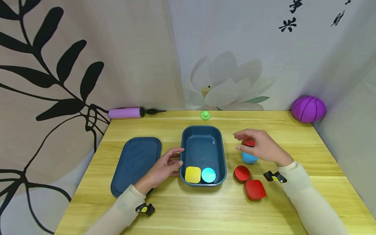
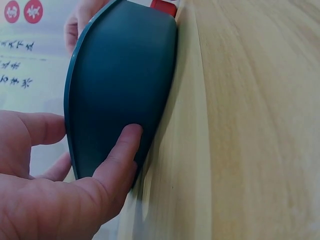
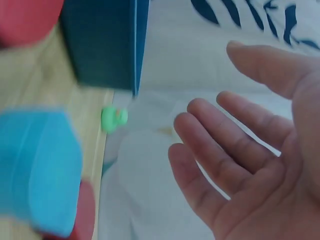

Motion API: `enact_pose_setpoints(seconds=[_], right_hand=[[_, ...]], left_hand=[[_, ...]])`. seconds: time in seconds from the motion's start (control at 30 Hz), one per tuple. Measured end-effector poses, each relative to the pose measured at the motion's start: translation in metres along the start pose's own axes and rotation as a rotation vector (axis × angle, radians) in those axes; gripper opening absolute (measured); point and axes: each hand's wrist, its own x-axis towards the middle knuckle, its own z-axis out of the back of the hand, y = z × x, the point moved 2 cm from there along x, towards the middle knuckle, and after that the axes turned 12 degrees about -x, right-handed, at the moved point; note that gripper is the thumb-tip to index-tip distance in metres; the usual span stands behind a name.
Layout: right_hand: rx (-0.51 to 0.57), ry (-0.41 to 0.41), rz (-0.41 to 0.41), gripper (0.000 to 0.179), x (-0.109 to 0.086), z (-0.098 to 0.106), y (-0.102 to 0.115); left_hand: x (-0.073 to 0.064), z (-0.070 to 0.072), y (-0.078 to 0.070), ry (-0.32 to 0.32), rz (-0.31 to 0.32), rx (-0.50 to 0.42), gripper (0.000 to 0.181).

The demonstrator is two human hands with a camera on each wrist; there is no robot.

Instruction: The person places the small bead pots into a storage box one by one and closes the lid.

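Stretched in from the bottom left with the left hand [image 1: 166,165], slanting up across the lid's [image 1: 133,164] edge to the box [image 1: 202,153]. Stretched in from the bottom right with the right hand [image 1: 261,145], turned left at the wrist and held up above a blue block [image 1: 249,158] and a top red block [image 1: 249,142].

In the middle of the table [image 1: 191,212], between both hands: the box, dark blue and deep, with round corners and a shiny floor. Inside, at the near end, side by side: a yellow block [image 1: 193,175], square, and a round blue block [image 1: 208,175]. Right of the box, close together: a round red block [image 1: 242,173] and a square red block [image 1: 255,190]. Left of the box: the flat lid, also dark blue. Behind, near the wall: a little green duck [image 1: 205,115].

With the left hand, touching the outside of the box's left wall: fingers a bit bent near the rim, thumb lower on the wall. Cannot tell how hard. With the right hand, holding nothing: fingers loose and a little apart, thumb spread well away from them.
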Motion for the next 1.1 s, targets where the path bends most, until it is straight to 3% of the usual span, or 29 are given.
enact_pose_setpoints(seconds=[0.27, 0.47, 0.67, 0.9, 1.1], right_hand=[[0.017, -0.061, -0.238, 0.04, -0.012, 0.007, -0.054], [0.042, -0.095, -0.34, 0.044, -0.024, 0.002, -0.092], [0.095, -0.03, -0.395, 0.057, -0.031, -0.006, -0.115], [0.093, 0.086, -0.391, 0.063, -0.033, -0.014, -0.128], [0.097, 0.099, -0.39, 0.064, -0.033, -0.013, -0.131]], left_hand=[[0.0, 0.001, 0.0, -0.008, 0.004, 0.002, 0.058], [0.001, 0.002, 0.003, -0.005, 0.009, -0.007, 0.059], [0.001, 0.002, 0.003, -0.004, 0.011, -0.009, 0.059], [0.001, 0.003, 0.003, 0.003, 0.005, -0.01, 0.058], [0.003, 0.004, 0.004, 0.007, 0.006, -0.023, 0.06]])
